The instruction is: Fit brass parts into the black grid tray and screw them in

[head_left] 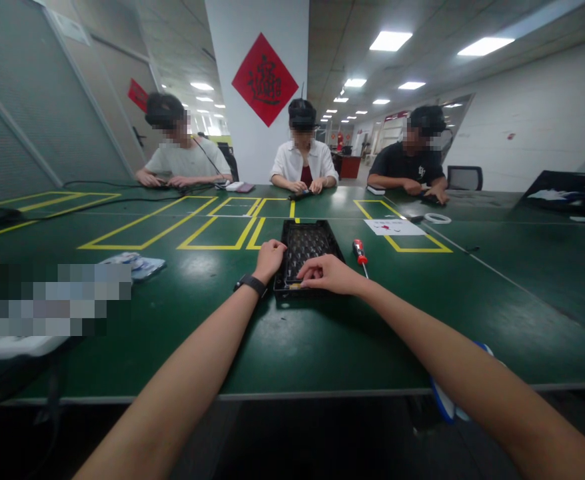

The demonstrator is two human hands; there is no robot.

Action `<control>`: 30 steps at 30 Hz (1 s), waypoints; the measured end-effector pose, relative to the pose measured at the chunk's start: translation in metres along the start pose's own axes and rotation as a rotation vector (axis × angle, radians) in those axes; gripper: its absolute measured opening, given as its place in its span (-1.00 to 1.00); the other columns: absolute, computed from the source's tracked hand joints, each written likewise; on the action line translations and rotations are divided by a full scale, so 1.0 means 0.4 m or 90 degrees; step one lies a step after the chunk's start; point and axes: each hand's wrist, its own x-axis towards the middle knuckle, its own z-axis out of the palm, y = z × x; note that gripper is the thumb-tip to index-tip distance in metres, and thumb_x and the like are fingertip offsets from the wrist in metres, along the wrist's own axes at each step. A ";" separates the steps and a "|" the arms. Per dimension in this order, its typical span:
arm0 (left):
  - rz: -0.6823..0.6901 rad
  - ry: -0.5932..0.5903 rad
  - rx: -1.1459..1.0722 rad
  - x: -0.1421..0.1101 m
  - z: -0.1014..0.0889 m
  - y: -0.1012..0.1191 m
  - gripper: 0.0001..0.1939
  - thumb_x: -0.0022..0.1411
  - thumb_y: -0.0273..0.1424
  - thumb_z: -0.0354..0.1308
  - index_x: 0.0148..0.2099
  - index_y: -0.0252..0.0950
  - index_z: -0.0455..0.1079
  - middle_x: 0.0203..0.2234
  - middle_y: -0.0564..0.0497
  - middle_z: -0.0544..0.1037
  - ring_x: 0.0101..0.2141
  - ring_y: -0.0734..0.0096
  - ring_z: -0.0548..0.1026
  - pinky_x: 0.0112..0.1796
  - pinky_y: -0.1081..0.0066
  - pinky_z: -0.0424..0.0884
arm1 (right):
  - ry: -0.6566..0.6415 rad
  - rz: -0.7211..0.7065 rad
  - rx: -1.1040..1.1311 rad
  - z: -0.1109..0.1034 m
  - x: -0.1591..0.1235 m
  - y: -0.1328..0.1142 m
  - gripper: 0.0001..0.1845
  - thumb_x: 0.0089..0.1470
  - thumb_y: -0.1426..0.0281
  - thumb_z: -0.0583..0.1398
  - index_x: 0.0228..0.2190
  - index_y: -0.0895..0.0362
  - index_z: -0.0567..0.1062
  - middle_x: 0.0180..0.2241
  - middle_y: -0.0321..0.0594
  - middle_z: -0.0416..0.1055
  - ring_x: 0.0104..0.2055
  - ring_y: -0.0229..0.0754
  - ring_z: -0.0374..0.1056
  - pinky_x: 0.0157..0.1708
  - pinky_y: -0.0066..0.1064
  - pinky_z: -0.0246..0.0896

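Note:
A black rectangular case with rows of small compartments lies on the table in front of me. At its left rim is my left hand, fingers curled together in a pinch; anything between them is too small to name. My right hand reaches over the near end of the case. Its fingers are bent and drawn together, and what they hold, if anything, is hidden. Near those fingertips, inside the near edge, shows a small yellowish piece. Right of the case lies a screwdriver with a red and black handle.
Yellow tape outlines mark the green table. A printed white sheet and a white ring lie to the right. Plastic-wrapped items are at left. Three people sit across the table, their hands on small dark objects.

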 end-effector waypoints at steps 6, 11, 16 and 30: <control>-0.014 -0.010 -0.003 -0.002 -0.002 0.008 -0.77 0.08 -0.40 -0.05 -0.38 -0.32 0.43 -0.35 -0.07 0.53 -0.28 0.33 0.43 -0.24 0.40 0.30 | -0.006 0.000 -0.005 0.001 0.001 0.003 -0.67 -0.11 0.32 0.26 -0.27 0.24 0.51 -0.42 -0.21 0.48 -0.51 -0.40 0.21 -0.48 -0.54 0.09; -0.013 -0.006 0.003 -0.004 -0.005 0.012 -0.77 0.09 -0.40 -0.05 -0.37 -0.32 0.43 -0.34 -0.07 0.53 -0.27 0.33 0.43 -0.23 0.40 0.30 | -0.004 0.000 -0.004 0.003 -0.001 0.004 -0.68 -0.12 0.32 0.27 -0.29 0.24 0.51 -0.43 -0.20 0.47 -0.48 -0.37 0.25 -0.44 -0.53 0.12; -0.011 -0.007 0.004 -0.002 -0.003 0.006 -0.76 0.09 -0.39 -0.05 -0.38 -0.33 0.44 -0.33 -0.08 0.52 -0.25 0.32 0.42 -0.22 0.38 0.29 | -0.015 0.002 0.011 0.004 -0.001 0.002 -0.69 -0.10 0.31 0.26 -0.30 0.24 0.51 -0.45 -0.19 0.47 -0.47 -0.34 0.29 -0.43 -0.51 0.15; -0.005 0.001 0.000 -0.001 0.001 0.004 -0.75 0.09 -0.38 -0.06 -0.37 -0.33 0.43 -0.34 -0.08 0.52 -0.25 0.32 0.41 -0.23 0.38 0.29 | -0.014 -0.007 -0.003 0.001 -0.002 0.003 -0.68 -0.10 0.28 0.26 -0.30 0.24 0.51 -0.45 -0.21 0.47 -0.49 -0.37 0.25 -0.47 -0.53 0.11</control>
